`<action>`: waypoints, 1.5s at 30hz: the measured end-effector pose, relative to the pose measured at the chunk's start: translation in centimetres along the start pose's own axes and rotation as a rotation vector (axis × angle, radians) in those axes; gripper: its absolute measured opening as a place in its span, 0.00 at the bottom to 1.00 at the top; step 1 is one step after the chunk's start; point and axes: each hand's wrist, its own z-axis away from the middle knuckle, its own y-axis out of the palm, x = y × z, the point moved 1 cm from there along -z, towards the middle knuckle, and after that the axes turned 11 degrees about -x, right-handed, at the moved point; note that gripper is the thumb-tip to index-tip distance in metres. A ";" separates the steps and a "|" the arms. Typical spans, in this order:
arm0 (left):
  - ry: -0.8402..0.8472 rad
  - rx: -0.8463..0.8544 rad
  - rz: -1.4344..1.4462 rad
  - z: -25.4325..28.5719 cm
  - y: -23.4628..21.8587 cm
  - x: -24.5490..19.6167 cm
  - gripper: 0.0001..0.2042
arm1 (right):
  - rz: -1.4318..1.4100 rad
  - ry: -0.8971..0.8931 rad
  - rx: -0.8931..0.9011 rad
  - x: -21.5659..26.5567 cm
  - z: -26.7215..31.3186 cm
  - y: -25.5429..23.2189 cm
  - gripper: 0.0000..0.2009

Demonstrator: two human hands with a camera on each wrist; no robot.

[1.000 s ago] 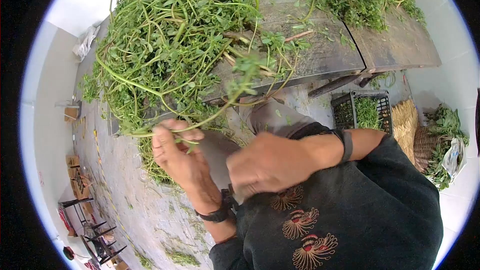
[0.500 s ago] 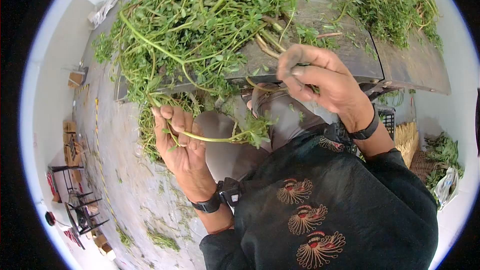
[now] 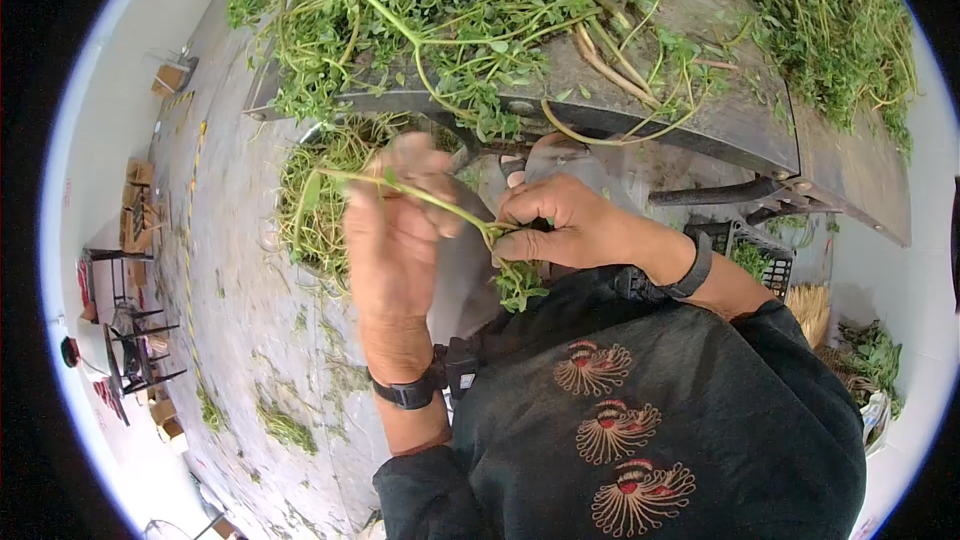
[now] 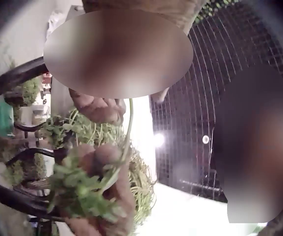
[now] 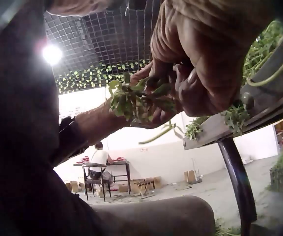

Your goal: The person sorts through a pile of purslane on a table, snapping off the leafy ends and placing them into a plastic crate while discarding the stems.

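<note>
Stem: a long thin green plant stem with a leafy tuft at one end (image 3: 440, 202) runs between the two hands, above the person's lap and just in front of the table edge.
Long axis: in the head view it lies from about 10 o'clock, at the bare end, down to about 4 o'clock, where the small green leaves hang.
Left hand: the left hand (image 3: 392, 240) holds the bare end; its fingers (image 3: 425, 175) are curled over the stem, though they are blurred and I cannot tell exactly how the thumb lies.
Right hand: the right hand (image 3: 560, 222) pinches the stem just above the tuft, fingertips pressed together around it; the right wrist view shows the leaves (image 5: 134, 101) bunched against those fingers.
Which is nearer: the right hand sits at the leafy end, the left at the bare end, so the leaves lie at 4 o'clock from the left fingers.
Table: a dark weathered wooden table (image 3: 690, 130) at 12 o'clock carries a heap of loose green stems and leaves (image 3: 450, 20).
Floor: a tangled pile of pale green stems (image 3: 320, 200) lies on the grey concrete at 9 o'clock from the left hand.
</note>
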 end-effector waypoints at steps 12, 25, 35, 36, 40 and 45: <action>0.076 -0.028 -0.515 2.4 -0.6 4.6 0.07 | -0.047 0.119 -0.144 -0.8 1.5 -1.2 0.17; 0.483 0.002 -0.733 2.1 -0.8 6.7 0.06 | -0.169 0.399 -0.192 -2.0 2.1 -0.8 0.18; 0.204 -0.401 -0.548 -0.1 -4.1 5.4 0.07 | -0.227 -0.109 0.544 4.9 3.1 -0.1 0.06; 0.242 -0.393 -0.503 0.0 -3.6 5.4 0.08 | -0.152 -0.149 0.434 4.0 2.8 -0.4 0.06; 0.277 -0.360 -0.506 1.5 -3.1 5.5 0.09 | 0.171 0.145 -0.256 -0.6 1.8 -0.8 0.11; 0.209 -0.324 -0.547 2.1 -2.1 5.6 0.09 | 0.093 0.213 -0.150 -3.3 1.2 1.6 0.14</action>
